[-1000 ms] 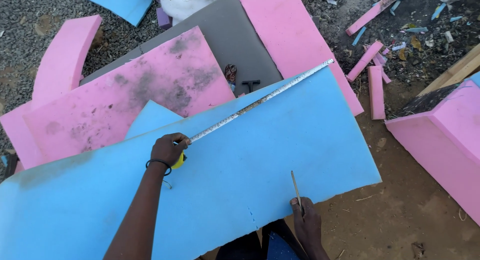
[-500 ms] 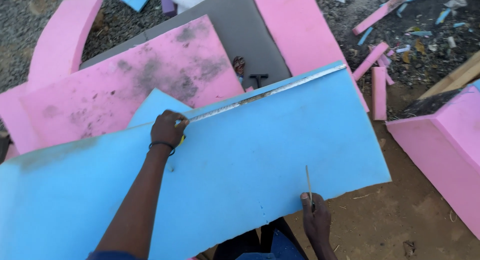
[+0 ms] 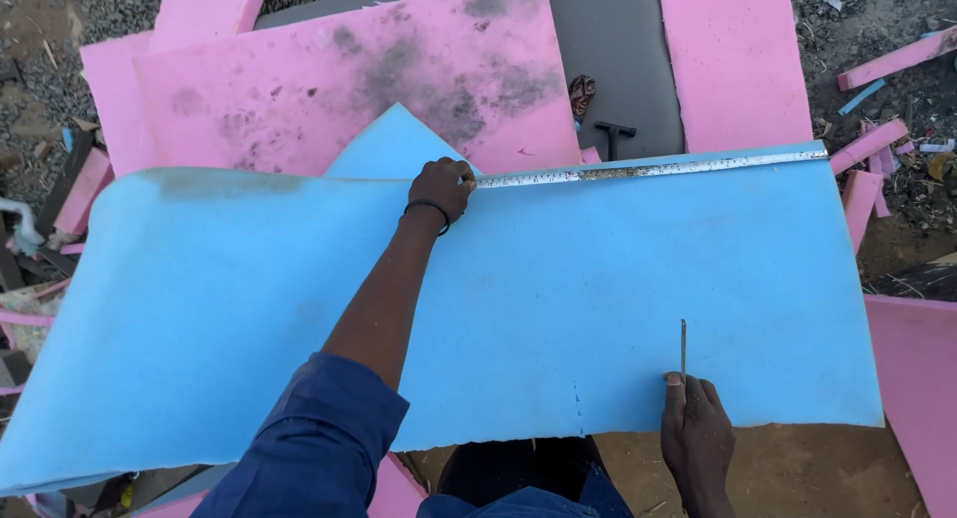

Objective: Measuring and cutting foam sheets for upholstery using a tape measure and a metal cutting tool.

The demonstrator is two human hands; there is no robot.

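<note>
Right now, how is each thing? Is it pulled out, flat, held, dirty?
Measuring tape: pulled out, lying along the far edge of the blue foam.
Blue foam sheet: spread flat, near edge ragged.
Left hand: closed grip at the tape's near end.
Right hand: grip pinching a thin stick.
Thin stick: held, pointing away over the blue foam.
Pink foam sheet: flat, smudged dark.

Bare brown dirt ground [image 3: 797,473] carried stacked foam: a large blue foam sheet [image 3: 558,309] across the centre of the frame, stained pink foam sheets [image 3: 329,89] at upper left, a grey panel [image 3: 618,49] at upper centre, and pink offcut strips [image 3: 877,144] among debris at upper right.
</note>
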